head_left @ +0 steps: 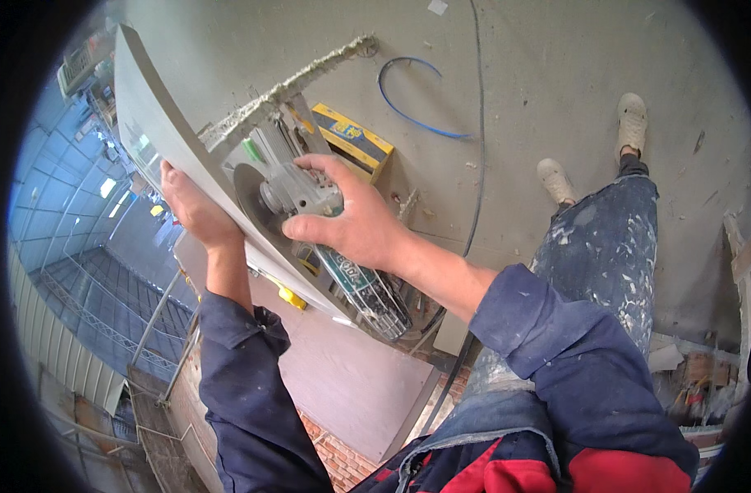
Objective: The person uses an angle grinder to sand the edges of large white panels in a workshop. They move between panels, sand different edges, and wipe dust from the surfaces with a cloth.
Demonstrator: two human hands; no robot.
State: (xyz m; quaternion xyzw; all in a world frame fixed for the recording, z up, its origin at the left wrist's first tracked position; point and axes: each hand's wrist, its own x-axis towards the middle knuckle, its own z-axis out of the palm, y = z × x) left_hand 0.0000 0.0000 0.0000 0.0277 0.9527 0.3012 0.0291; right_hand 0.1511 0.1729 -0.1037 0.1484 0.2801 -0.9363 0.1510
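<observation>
My right hand (363, 218) is wrapped round the head of an angle grinder (310, 187), thumb on the near side and fingers over the far side. The grinder's dark green and black body (361, 283) points down toward me. Its grey disc (248, 195) sits close against the inner side of a white panel (166, 107) tilted on edge; whether they touch I cannot tell. With my left hand (196, 204) I grip that panel from its outer face, fingers pointing up along it.
A plaster-crusted bar (289, 89) of a stand runs behind the grinder. Beyond it are a yellow box (352, 140) and a blue hose piece (416, 122) on the floor. A dark cable (481, 148) trails past. A yellow tape measure (291, 297) lies on a pale board (343, 361).
</observation>
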